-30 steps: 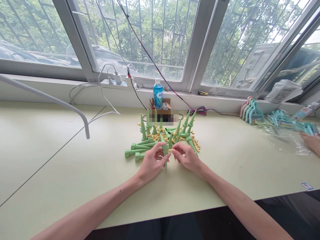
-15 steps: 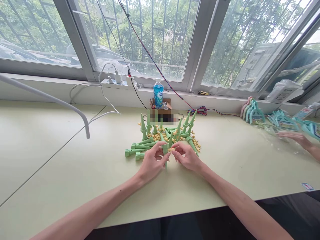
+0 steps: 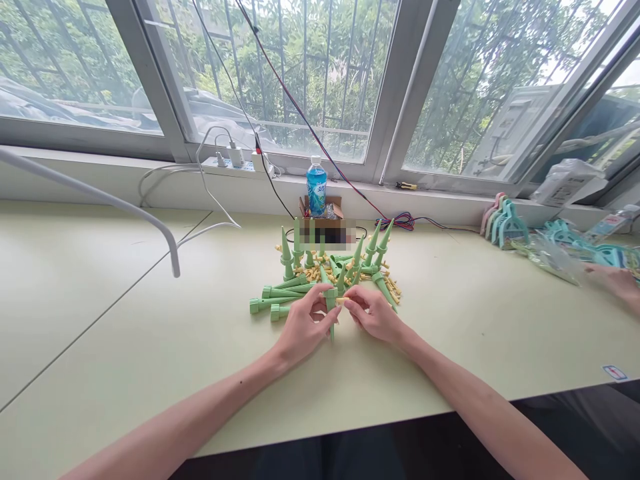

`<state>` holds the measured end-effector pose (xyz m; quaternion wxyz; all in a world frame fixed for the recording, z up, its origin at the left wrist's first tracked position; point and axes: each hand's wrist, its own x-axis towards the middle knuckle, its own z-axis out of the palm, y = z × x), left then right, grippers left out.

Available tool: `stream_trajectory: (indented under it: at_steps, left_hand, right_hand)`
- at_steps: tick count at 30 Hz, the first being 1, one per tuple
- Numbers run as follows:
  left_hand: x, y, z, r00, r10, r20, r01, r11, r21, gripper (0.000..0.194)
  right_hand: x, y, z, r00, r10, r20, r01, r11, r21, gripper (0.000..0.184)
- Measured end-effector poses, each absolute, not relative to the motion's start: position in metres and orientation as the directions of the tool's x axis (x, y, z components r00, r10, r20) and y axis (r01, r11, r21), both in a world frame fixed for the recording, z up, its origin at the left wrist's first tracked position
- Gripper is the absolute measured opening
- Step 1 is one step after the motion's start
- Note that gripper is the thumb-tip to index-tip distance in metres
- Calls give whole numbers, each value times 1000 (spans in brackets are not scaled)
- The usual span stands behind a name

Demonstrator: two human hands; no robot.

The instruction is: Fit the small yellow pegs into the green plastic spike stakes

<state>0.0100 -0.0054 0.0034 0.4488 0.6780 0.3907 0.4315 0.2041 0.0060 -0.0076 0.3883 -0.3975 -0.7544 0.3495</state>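
Left hand [image 3: 303,325] is pinching a green, tapered, collared plastic spike [image 3: 330,302] between thumb and fingers, narrow end pointing down, over the near middle of the pale table [image 3: 450,313]; right hand [image 3: 375,313] is pinching a small yellow plastic peg [image 3: 341,301] at its right side, contact uncertain. Likely fault: peg skewing or dropping, if pressed off-axis. Crowded green spikes [image 3: 285,250] are standing just beyond, risking knocks; room is extending left, right and toward the near edge.

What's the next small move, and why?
Probably press the yellow piece gently toward the spike: the right hand pinches it at the spike's side, and the left hand grips the spike.
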Motion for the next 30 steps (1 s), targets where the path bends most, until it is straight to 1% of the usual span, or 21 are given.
stream_trajectory:
  at_steps: [12, 18, 22, 26, 30]
  left_hand:
    - [9, -5, 2, 331, 912, 241, 150, -303, 941, 38]
    - [9, -4, 1, 349, 889, 297, 192, -378, 906, 34]
    - [9, -4, 1, 348, 883, 314, 207, -399, 893, 33]
    - [10, -4, 1, 350, 883, 312, 196, -394, 898, 33]
    - [10, -4, 1, 352, 889, 293, 191, -375, 907, 34]
  right_hand:
    - [204, 6, -6, -372, 880, 294, 369, 431, -823, 32]
    - [203, 7, -11, -367, 891, 268, 354, 400, -845, 44]
    - [202, 7, -12, -367, 898, 245, 349, 377, -858, 48]
    - [201, 6, -10, -364, 900, 240, 351, 371, -859, 48]
    - [201, 4, -6, -339, 909, 244, 343, 361, -867, 42]
